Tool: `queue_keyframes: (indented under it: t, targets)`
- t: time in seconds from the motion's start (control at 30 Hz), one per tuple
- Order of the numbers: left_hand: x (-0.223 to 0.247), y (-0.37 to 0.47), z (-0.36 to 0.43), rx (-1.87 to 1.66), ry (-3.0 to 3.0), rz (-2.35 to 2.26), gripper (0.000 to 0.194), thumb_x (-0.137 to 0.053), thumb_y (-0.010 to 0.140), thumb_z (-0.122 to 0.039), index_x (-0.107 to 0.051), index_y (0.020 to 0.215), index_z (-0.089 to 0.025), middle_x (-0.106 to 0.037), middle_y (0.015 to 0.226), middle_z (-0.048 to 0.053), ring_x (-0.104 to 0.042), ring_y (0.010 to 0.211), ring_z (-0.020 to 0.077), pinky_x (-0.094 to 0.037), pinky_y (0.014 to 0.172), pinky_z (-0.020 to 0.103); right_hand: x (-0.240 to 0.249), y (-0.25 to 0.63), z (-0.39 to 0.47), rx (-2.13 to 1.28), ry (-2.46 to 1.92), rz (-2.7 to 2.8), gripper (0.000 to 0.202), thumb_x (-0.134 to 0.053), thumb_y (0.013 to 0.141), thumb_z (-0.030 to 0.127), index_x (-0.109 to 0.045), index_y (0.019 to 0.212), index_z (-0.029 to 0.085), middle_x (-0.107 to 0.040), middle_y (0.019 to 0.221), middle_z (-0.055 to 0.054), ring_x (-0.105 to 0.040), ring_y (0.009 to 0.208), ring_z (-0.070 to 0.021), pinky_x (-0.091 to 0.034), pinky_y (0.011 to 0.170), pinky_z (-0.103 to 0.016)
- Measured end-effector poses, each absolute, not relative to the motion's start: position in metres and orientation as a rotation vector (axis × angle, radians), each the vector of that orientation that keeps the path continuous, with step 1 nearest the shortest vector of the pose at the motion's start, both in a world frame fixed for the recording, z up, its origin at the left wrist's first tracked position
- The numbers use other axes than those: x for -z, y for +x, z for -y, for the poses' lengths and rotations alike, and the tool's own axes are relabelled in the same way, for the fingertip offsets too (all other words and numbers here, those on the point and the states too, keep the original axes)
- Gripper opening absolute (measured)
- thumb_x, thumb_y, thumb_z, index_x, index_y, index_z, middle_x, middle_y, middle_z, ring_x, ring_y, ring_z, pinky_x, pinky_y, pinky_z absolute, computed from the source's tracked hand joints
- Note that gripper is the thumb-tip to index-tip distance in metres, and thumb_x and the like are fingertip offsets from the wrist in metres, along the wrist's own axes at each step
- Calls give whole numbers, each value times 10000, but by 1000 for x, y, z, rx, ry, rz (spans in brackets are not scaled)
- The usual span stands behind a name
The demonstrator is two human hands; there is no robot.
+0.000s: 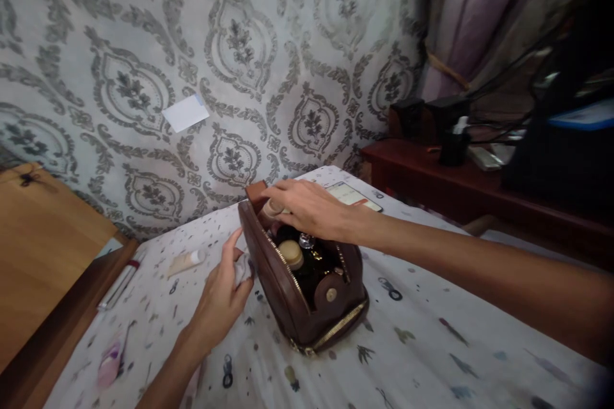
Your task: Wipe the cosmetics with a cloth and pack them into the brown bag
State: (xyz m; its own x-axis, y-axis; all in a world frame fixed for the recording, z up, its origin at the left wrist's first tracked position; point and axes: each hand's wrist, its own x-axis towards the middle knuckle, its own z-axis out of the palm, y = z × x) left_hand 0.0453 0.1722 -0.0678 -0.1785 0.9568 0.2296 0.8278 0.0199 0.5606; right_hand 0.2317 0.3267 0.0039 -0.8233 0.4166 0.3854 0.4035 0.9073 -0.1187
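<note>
A dark brown zippered bag [275, 275] stands unzipped on the patterned sheet. Inside it show a jar with a tan lid [290, 254], a clear round cap [306, 241] and dark items. Over the bag's far end, my right hand [307, 208] has its fingers closed round a pale pinkish bottle or tube [273, 208] at the opening. Beside the bag's left wall is my left hand [223, 297], its fingers curled around a small whitish, crumpled-looking item [242, 270], the fingertips close to the leather.
Left of the bag, a beige tube [185, 263] and a pink item [110, 364] lie on the sheet [412, 332]. A phone [354, 196] lies behind my right wrist. Wooden furniture [48, 255] borders the left; a reddish table [432, 179] with cables stands right. The patterned wall is behind.
</note>
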Motion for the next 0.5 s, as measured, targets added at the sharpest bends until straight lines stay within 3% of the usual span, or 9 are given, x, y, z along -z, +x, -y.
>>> queue_keyframes:
  t: [0.17, 0.3, 0.4, 0.5]
  targets:
    - [74, 32, -158, -844, 1857, -2105, 690, -459, 835, -170, -260, 1494, -216, -636, 999, 59, -617, 870, 234, -471, 829, 362, 6, 238, -307, -44, -338, 2356, 157, -492, 970, 199, -640, 1016, 171, -672, 1002, -77, -623, 887, -214, -472, 752, -327]
    - [84, 12, -142, -874, 1814, -2157, 581, -455, 834, -164, -402, 1409, -227, -645, 1177, 87, -596, 1131, 273, -452, 957, 393, 25, 248, -255, -114, 69, 2280, 298, -368, 1011, 134, -623, 864, 180, -644, 792, -28, -576, 720, -149, -456, 618, -269]
    - [93, -3, -130, -878, 1797, -2229, 509, -437, 864, -181, -445, 1372, -217, -628, 1294, 96, -581, 1198, 267, -452, 983, 390, 47, 247, -208, -182, 258, 2395, 245, -485, 990, 161, -578, 764, 176, -618, 727, 3, -569, 692, -137, -426, 582, -265]
    - [96, -18, -120, -674, 1808, -2417, 451, -438, 874, -156, -494, 1318, -218, -654, 1280, 76, -597, 1181, 230, -454, 972, 341, 80, 237, -176, -303, 204, 2563, 259, -572, 963, 238, -536, 710, 194, -635, 741, 9, -595, 698, -133, -425, 593, -270]
